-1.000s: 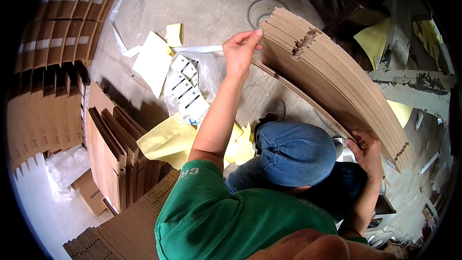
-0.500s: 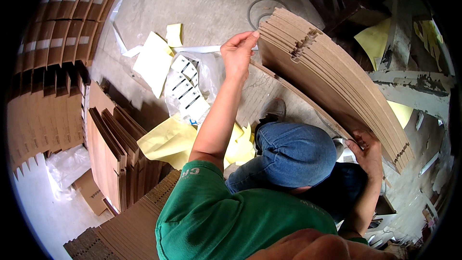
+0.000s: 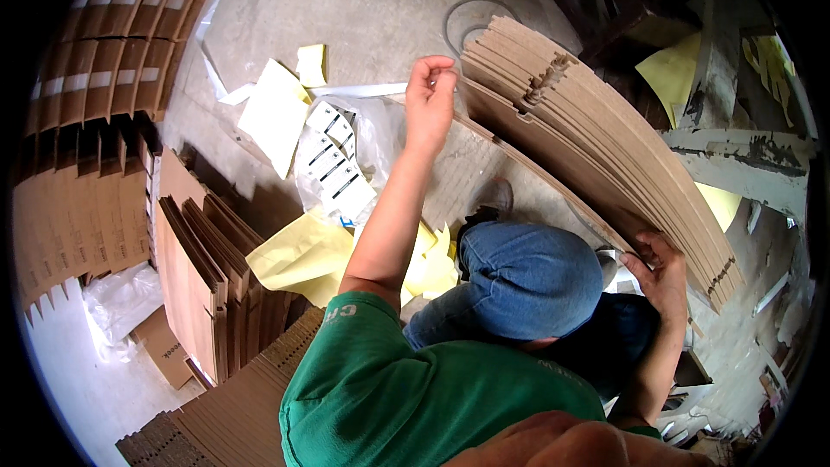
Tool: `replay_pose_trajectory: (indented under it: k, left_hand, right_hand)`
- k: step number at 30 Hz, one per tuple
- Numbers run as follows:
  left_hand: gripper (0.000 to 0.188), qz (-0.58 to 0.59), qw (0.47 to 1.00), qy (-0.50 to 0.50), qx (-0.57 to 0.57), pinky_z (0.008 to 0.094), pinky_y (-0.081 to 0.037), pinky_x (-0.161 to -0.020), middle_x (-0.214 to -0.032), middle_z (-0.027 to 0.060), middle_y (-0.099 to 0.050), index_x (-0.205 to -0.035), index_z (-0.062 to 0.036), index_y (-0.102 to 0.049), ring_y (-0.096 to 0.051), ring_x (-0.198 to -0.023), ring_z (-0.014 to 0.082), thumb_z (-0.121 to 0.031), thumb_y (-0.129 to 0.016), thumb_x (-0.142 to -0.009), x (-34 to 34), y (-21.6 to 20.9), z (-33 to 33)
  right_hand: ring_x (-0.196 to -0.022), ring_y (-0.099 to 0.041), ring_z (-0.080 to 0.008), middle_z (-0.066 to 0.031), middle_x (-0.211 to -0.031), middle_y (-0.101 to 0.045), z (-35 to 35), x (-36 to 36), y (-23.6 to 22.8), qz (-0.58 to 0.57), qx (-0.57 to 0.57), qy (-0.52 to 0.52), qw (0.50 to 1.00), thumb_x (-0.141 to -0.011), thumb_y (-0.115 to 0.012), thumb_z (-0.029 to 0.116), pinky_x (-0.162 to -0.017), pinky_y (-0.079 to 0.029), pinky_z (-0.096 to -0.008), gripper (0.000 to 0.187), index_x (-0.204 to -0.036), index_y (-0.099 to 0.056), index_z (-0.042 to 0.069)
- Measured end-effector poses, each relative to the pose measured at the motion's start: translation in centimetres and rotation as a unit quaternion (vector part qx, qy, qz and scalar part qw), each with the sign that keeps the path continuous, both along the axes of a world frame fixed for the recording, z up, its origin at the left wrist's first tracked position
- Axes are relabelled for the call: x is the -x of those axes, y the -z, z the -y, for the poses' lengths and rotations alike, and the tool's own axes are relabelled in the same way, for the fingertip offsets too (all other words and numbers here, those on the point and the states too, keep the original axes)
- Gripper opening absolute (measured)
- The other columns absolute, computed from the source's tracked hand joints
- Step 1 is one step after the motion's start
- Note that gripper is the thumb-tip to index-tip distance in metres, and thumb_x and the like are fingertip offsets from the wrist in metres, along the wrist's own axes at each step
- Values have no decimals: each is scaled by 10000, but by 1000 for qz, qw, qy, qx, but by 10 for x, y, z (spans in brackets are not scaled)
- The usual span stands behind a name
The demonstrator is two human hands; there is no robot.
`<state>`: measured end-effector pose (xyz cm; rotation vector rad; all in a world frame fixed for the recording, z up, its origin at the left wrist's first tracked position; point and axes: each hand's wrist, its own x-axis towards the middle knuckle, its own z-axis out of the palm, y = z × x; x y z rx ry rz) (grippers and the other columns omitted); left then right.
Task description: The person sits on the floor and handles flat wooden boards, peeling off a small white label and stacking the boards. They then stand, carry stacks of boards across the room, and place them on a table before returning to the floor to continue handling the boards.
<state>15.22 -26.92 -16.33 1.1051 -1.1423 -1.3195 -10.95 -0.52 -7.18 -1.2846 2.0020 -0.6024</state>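
1. Toward the right-hand edge of the visible floor [image 3: 363, 0], a thick stack of brown cardboard sheets [image 3: 605, 134] stands on edge, slanting from its far left corner down to its near right corner, just ahead of the bent knee [image 3: 536, 277].
2. Up at that far left corner, the left-hand grip [image 3: 429, 99] hangs just beside the sheets: narrow, fingers curled, thumb close to the forefinger. Whether anything thin is pinched there, I cannot tell.
3. Down by the near right corner, the right-hand grip [image 3: 661, 277] makes a loose C, thumb apart from fingers, around the end of a thin board edge [image 3: 519, 154] on the knee's side of the stack. Looks like contact; how firm, I cannot tell.
4. Now for the feel of it: 1 sheet alone should be light and fairly stiff, bowing a little along its length. All of them together would be a real load, a job for 2 hands.
5. Dry, matt board, so it probably won't slip from the skin, but sheet may slide over sheet. Watch those notched slots [image 3: 546, 82] near the far end: they could snag a neighbour, and the tabs beside them might bend or tear.
6. Best hold, by my reckoning: 1 grip at each end corner, thumb on the near face, fingers behind, clear of the slots, without crushing the raw edges.
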Motion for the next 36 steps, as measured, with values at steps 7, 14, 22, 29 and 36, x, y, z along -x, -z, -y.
replay_pose_trajectory:
  k: [7, 14, 22, 29, 36]
  left_hand:
    - [173, 27, 999, -22, -40, 174, -346, -578, -688, -35, -532, -842, -16, -597, -431, -624, 42, -161, -668, -780, 17, -13, 2]
    - [142, 4, 997, -66, -30, 172, -341, -552, -681, -26, -567, -785, -14, -635, -429, -595, 31, -137, -697, -752, 17, -8, -1]
    - [121, -5, 997, -79, -14, 170, -347, -566, -685, -30, -555, -792, -18, -635, -431, -611, 31, -117, -691, -750, 17, -7, -2]
    - [171, -5, 998, -49, -49, 170, -347, -572, -653, -31, -505, -734, -45, -563, -415, -613, 38, -155, -692, -752, 17, -10, 5]
    - [170, 5, 999, -46, -28, 180, -364, -569, -668, -25, -519, -745, -48, -557, -416, -612, 40, -153, -690, -753, 20, -8, 8]
  right_hand:
    - [-686, -604, -199, -139, -826, -593, 1, 0, -2, -22, -9, -15, 1000, -664, -751, 160, -595, -484, -280, 383, -911, -578, -76]
    - [-738, -617, -207, -146, -870, -593, -1, 1, -1, 6, -29, 5, 1000, -676, -742, 139, -630, -510, -293, 382, -935, -569, -82]
    - [-793, -619, -227, -166, -908, -587, 1, 0, -4, 36, -58, 20, 997, -677, -740, 123, -675, -523, -308, 387, -943, -561, -93]
    - [-742, -621, -218, -158, -827, -600, 0, 1, -2, 4, -33, 5, 999, -669, -748, 134, -625, -505, -295, 379, -924, -574, -85]
    - [-708, -621, -210, -164, -807, -608, 4, 0, -6, -24, -32, -14, 999, -667, -750, 156, -580, -493, -282, 386, -926, -582, -76]
